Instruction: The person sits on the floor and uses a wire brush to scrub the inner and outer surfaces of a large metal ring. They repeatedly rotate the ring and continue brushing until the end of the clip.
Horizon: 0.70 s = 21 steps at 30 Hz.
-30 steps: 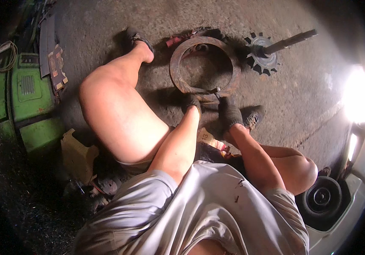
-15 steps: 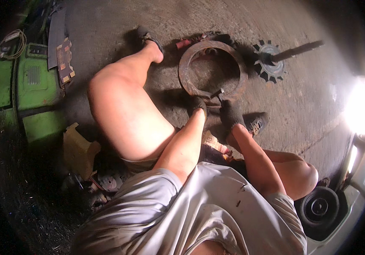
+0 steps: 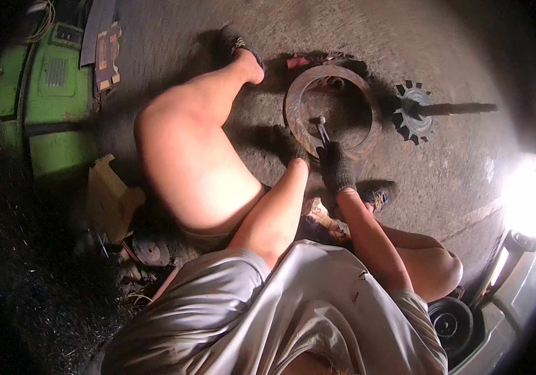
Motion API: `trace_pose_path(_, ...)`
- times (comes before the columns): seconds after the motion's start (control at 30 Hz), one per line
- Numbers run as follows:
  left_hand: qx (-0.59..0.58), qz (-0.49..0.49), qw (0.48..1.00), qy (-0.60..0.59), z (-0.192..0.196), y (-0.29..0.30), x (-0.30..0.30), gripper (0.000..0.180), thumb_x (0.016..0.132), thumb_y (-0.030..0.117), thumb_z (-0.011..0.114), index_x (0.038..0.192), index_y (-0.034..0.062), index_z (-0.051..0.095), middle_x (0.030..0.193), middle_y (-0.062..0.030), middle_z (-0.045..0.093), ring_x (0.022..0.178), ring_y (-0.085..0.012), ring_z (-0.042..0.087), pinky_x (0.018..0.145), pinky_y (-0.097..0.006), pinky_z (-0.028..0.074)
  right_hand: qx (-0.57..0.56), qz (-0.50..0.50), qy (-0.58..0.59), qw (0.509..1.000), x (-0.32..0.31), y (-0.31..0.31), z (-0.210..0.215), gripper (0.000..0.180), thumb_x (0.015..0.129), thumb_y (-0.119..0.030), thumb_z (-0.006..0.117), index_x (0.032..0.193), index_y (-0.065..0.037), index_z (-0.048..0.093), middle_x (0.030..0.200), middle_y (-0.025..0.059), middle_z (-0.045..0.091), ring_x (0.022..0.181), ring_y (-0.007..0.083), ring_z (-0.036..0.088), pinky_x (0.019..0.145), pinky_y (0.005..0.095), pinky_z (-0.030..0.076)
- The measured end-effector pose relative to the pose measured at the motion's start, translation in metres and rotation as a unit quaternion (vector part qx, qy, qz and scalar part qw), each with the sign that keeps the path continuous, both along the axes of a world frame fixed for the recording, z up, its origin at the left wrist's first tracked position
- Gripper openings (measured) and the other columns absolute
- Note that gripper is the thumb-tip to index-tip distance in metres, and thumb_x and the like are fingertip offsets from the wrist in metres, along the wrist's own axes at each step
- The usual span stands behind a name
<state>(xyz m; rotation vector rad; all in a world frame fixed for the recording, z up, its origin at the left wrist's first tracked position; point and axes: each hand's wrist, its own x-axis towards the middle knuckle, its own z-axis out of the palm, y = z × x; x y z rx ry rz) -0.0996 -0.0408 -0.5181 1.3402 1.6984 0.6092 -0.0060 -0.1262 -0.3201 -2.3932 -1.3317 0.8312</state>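
A rusty metal ring (image 3: 293, 103) lies flat on the concrete floor in front of me. My right hand (image 3: 337, 167), in a dark glove, grips a small metal tool (image 3: 322, 128) whose tip points into the ring's opening. My left hand (image 3: 300, 156), also gloved, rests on the ring's near rim; most of it is hidden behind my forearm. I sit on the floor with my left knee raised and my left foot (image 3: 238, 44) beside the ring.
A toothed sprocket on a dark shaft (image 3: 415, 114) lies right of the ring. Green machine panels (image 3: 55, 94) stand at left, cardboard (image 3: 109, 194) and scrap parts below them. A small wheel (image 3: 448, 322) and a white frame are at lower right, under bright glare.
The view has shifted, so the ring and sprocket sit more to the right. My right hand has lifted the tool from the ring's near rim to its opening.
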Motion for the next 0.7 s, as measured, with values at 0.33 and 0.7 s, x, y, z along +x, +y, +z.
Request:
trace_pose_path(0.33,0.020,0.054,0.973,0.223,-0.014,0.000,0.003,0.050,0.111,0.023,0.042,0.155,0.0004,0.038,0.160,-0.0232,0.037,0.147,-0.0321,0.039,0.121,-0.044,0.031,0.021,0.047,-0.025,0.998,-0.016,-0.004,0.007,0.034,0.099,-0.039,0.062,0.108,-0.006,0.061,0.101,0.0302,0.066,0.105,0.0524,0.061,0.084,0.0554,0.049)
trace_pose_path(0.7,-0.063,0.034,0.980,0.187,-0.022,0.006,-0.014,0.052,0.112,0.024,0.035,0.158,-0.0011,0.033,0.167,-0.0208,0.028,0.153,-0.0314,0.030,0.125,-0.044,0.024,0.026,-0.034,0.111,0.993,-0.009,-0.001,0.001,0.038,0.102,-0.038,0.061,0.113,-0.002,0.062,0.106,0.0292,0.069,0.107,0.0533,0.061,0.084,0.0520,0.049)
